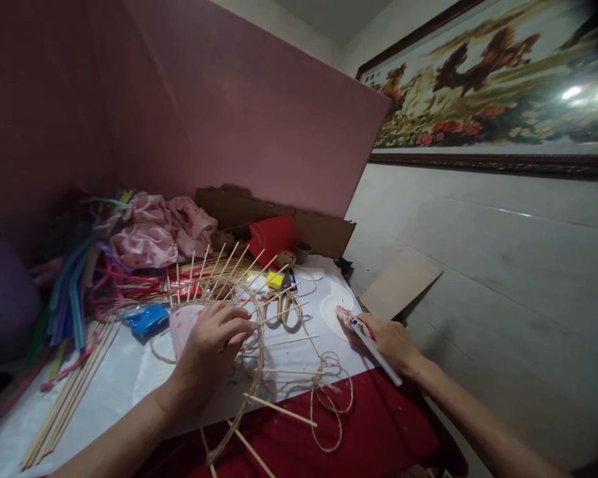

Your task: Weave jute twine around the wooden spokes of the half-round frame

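Note:
My left hand [216, 342] is closed, its fingertips pinching the twine-wrapped ring [262, 345] at the base of a thin wooden stick [282, 312]. Several such sticks fan outward around the ring. My right hand [391, 342] is wrapped round a colourfully patterned glue gun [347, 317], with a long white glue stick [381, 358] jutting from its back. Its front end is over a round white plate [335, 302]. Loose twine [336, 398] trails in loops from the ring's right side. Pink spotted cloth [183, 325] lies partly behind my left hand.
Gold-handled scissors [290, 315] lie beyond the ring. Coloured pipe cleaners [72, 292], bunched pink fabric [149, 232], a blue packet [148, 320] and bare sticks [72, 398] crowd the left. Cardboard [323, 232] stands at the back; a tan board [401, 282] leans by the tiled wall.

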Tool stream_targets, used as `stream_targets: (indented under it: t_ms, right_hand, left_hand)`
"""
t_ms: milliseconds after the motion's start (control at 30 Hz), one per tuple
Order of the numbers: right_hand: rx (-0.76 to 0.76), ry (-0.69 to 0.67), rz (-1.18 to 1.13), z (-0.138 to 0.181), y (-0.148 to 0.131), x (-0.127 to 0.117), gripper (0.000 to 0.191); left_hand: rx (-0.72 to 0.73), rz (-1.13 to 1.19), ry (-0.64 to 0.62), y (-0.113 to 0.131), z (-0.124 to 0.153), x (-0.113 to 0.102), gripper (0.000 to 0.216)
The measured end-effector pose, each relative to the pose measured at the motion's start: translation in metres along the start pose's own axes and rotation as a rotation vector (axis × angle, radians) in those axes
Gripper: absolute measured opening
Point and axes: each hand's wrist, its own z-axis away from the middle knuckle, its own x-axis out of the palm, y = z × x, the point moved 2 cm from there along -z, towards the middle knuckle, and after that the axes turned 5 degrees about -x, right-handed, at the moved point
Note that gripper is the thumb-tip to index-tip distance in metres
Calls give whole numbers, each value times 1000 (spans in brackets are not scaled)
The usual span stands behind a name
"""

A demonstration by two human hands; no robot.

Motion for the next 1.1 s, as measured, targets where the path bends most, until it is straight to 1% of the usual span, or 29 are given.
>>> stream_targets:
  t_ms: [100,233,333,400,467,500,533,567,600,633,667,700,767,867,967,1100]
  right_hand:
    - [-79,-37,-10,-2,2,5,27]
    - [-208,-77,-71,-3,9,8,35]
    - [-264,-113,-81,-3,17,9,40]
    - [-243,-131,-57,-2,17,4,38]
    - [-164,-94,-1,-1,10,-7,35]
    - [-106,-50,38,1,2,-15,35]
    - [-77,22,66,3,-9,-25,32]
    - [-55,139,65,5,-24,-36,26]
    - [-60,265,15,9,-41,-48,21]
    - [-103,375,-59,13,-60,-58,19]
    - [-147,448,-135,16,-79,-67,18]
    - [-210,477,-198,18,-99,-73,16]
    - [-313,469,-262,20,-135,-80,13]
    - [-343,410,-267,12,-169,-79,13]
    - [-357,371,-226,-1,-184,-71,15]
    - [-331,375,-214,-10,-185,-65,16]
  left_hand:
    - [-1,4,2,1,0,-1,15]
    - [-18,5,-6,1,0,-1,16]
    - [-19,10,-9,2,0,0,16]
    - [-20,9,-4,2,0,0,16]
    - [-27,8,-10,3,1,-1,18]
    - [-31,7,-19,4,1,-1,19]
    - [-35,7,-26,4,1,-1,20]
    - [-39,6,-29,4,1,-1,21]
    - [-42,5,-33,4,1,-1,21]
    - [-44,3,-34,4,2,-1,20]
    - [-45,2,-34,4,2,-1,20]
    - [-45,1,-32,4,3,0,19]
    - [-35,3,-26,4,3,0,18]
    - [-21,-2,-10,4,4,0,17]
    - [-21,-15,-11,4,4,0,16]
    - [-31,-29,-3,4,3,0,16]
